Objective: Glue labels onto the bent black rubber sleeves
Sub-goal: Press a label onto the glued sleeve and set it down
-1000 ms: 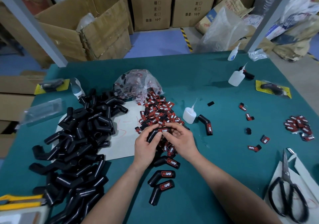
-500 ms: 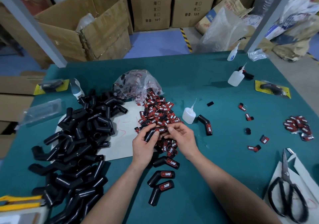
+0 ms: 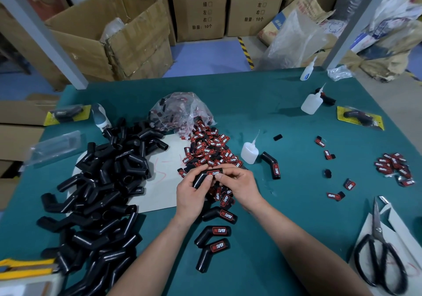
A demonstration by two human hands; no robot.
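My left hand and my right hand both grip one bent black rubber sleeve above the table's middle. Both thumbs press on its red-and-black label. Behind the hands lies a heap of loose labels spilling from a clear bag. Three labelled sleeves lie in a column below my hands, and another labelled sleeve lies to the right. A large pile of plain black sleeves fills the left side. A small glue bottle stands right of the label heap.
The green table also holds two more glue bottles, scattered labels at right, black scissors on white paper at the lower right, packaged sleeves, and a yellow knife at the lower left. Cardboard boxes stand behind.
Both hands have stayed in place with the sleeve; the thumbs have shifted slightly along the label.
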